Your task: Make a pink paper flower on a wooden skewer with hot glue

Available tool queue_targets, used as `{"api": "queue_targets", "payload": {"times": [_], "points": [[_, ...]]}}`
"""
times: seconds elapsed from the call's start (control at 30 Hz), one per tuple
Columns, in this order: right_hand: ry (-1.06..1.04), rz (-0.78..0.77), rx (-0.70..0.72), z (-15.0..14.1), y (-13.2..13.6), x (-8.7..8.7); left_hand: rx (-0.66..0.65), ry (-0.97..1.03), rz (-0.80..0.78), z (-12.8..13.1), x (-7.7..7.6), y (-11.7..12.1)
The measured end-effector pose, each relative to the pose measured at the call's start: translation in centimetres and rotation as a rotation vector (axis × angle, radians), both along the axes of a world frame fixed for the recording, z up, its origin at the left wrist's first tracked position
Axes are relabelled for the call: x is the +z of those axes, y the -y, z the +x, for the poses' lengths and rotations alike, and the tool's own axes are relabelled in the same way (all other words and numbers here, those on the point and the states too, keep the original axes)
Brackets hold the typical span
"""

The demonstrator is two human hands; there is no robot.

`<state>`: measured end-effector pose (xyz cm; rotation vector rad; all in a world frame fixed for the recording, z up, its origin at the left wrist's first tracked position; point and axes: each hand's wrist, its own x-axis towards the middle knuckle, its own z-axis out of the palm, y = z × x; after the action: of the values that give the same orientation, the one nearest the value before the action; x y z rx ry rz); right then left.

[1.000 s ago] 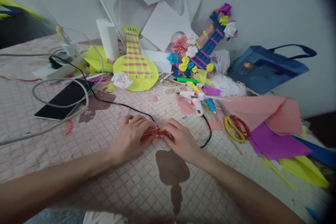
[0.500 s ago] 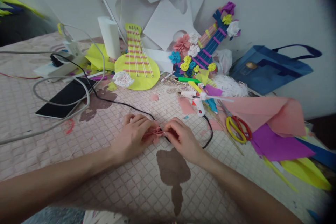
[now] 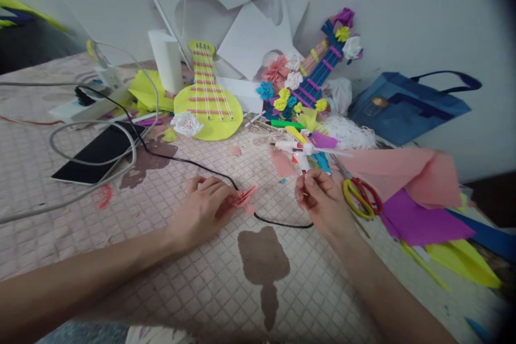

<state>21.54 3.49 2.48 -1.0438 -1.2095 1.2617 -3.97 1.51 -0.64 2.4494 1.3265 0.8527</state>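
My left hand (image 3: 207, 201) rests on the table with thumb and fingers pinched on a gathered pink paper flower (image 3: 244, 198); its folded petals stick out to the right. My right hand (image 3: 322, 199) is apart from the flower, its fingers curled and thumb against the forefinger. It is at the lower end of the handle of a white hot glue gun (image 3: 301, 158), which lies with a clear glue stick out of its back. Whether the fingers touch the handle or pinch something small cannot be made out.
A black cord (image 3: 193, 162) crosses in front of the hands. Scissors (image 3: 358, 199) and coloured paper (image 3: 411, 220) lie to the right. Behind stand a yellow paper guitar (image 3: 207, 113), a blue flowered guitar (image 3: 322, 78) and a blue bag (image 3: 403, 107). A dark tablet (image 3: 97, 153) lies left.
My right hand has let go of the pink flower and moved right to the glue gun's handle. My left hand keeps its hold, and more of the flower shows.
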Motion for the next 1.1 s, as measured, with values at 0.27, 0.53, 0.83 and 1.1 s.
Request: {"api": "queue_targets", "payload": {"times": [0.27, 0.53, 0.83, 1.1], "points": [[-0.180, 0.185, -0.263, 4.7, -1.4, 2.9, -0.001, 0.033, 0.014, 0.0, 0.1, 0.0], [-0.191, 0.378, -0.614, 8.6, -1.2, 5.5, 0.011, -0.031, 0.099, -0.3, 0.5, -0.2], [-0.070, 0.108, -0.263, 2.8, -1.3, 0.9, 0.036, -0.014, 0.213, -1.0, 0.5, -1.3], [-0.023, -0.067, -0.080, 0.3, -0.5, -0.2, 0.081, 0.036, 0.303, -1.6, 0.6, -1.7]]}}
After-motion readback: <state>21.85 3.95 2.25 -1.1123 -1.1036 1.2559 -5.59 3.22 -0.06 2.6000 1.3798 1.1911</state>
